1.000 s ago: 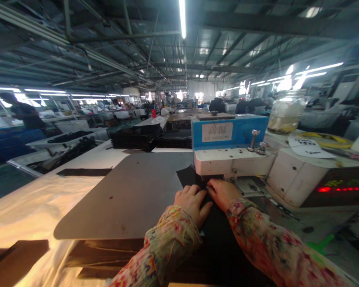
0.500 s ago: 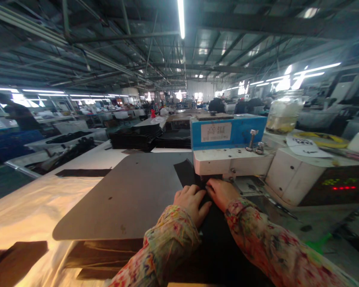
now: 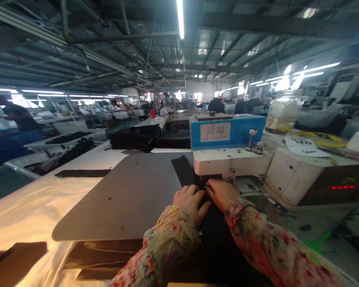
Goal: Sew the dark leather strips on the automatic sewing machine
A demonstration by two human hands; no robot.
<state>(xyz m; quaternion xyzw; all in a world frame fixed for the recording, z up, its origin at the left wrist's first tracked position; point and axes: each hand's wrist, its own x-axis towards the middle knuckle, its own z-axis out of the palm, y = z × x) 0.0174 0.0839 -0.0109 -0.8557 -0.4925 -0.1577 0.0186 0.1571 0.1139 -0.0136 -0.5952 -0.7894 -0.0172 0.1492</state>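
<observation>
A black strip of sheet material [image 3: 182, 170] pokes out past the left side of a white machine head [image 3: 233, 162] with a blue block on top. A wider black sheet [image 3: 217, 231] runs down toward me between my forearms. My left hand [image 3: 192, 202] presses its bent fingers on the black sheet, thumb tucked in toward it. Close under the machine head, my right hand [image 3: 223, 194] has its fingertips drawn together on the same sheet. The fingertips almost meet, and the spot under the head is hidden. Beneath lies a flat grey plate [image 3: 116, 195].
Stacks of black pieces [image 3: 134, 137] lie behind the plate. To the right are a glass jar [image 3: 283, 111], a yellow tape ring [image 3: 326, 138] and a control box [image 3: 317, 181] with red digits. Brown sheets [image 3: 104, 255] sit below the plate. A person stands far left.
The black strip's far end has shifted slightly left and away from me. More red digits light up on the control box, and the green ones have dimmed. Both hands stay nearly in place.
</observation>
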